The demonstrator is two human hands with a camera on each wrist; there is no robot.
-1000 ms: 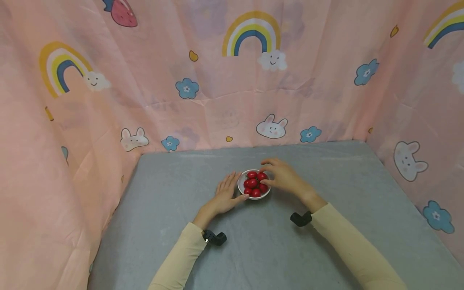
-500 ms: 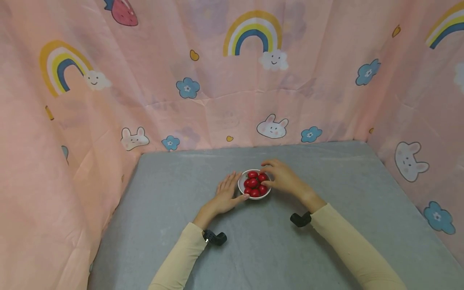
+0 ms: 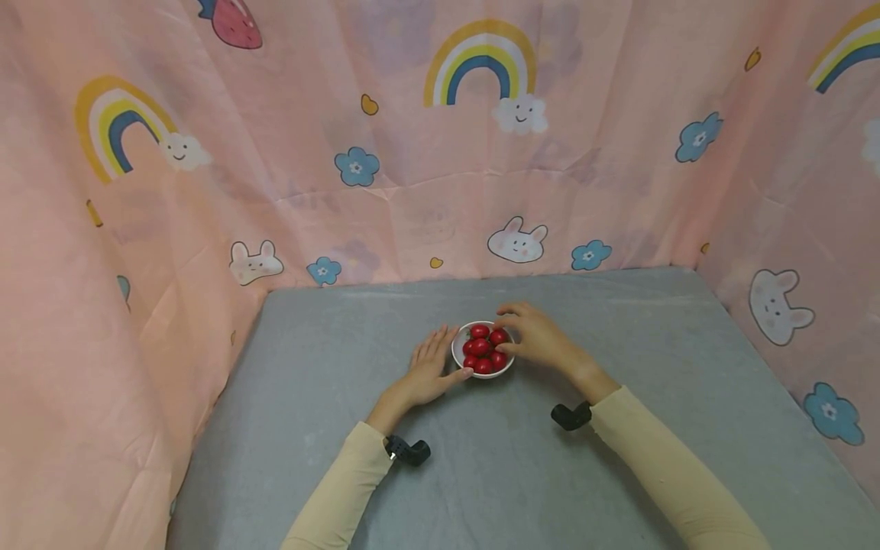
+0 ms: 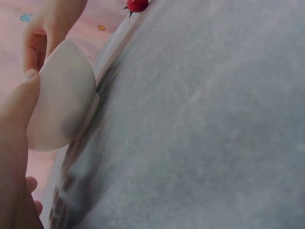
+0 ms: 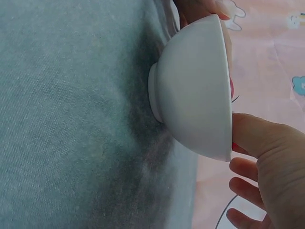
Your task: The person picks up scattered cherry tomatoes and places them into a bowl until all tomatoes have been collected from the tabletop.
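Several red cherry tomatoes (image 3: pixel 480 347) lie in a small white bowl (image 3: pixel 454 359) on the grey cloth. My left hand (image 3: pixel 428 370) rests at the bowl's left, its fingers extended beside the wall. In the left wrist view its thumb (image 4: pixel 29 86) touches the rim of the bowl (image 4: pixel 66 95). My right hand (image 3: pixel 539 334) reaches over the right rim, with thumb and fingertips around a cherry tomato (image 3: pixel 498 336). In the right wrist view the bowl (image 5: pixel 195 90) hides the tips of that hand (image 5: pixel 276 157); its other fingers are spread apart.
A cherry tomato (image 4: pixel 137 4) with a dark stem lies on the cloth at the left wrist view's top edge. Pink printed curtains (image 3: pixel 392 221) enclose the back and sides of the grey table (image 3: pixel 330 344). Black wrist cameras (image 3: pixel 409 451) sit on both sleeves.
A few cherry tomatoes at the right and front of the bowl have shifted slightly. Both hands stay in nearly the same place.
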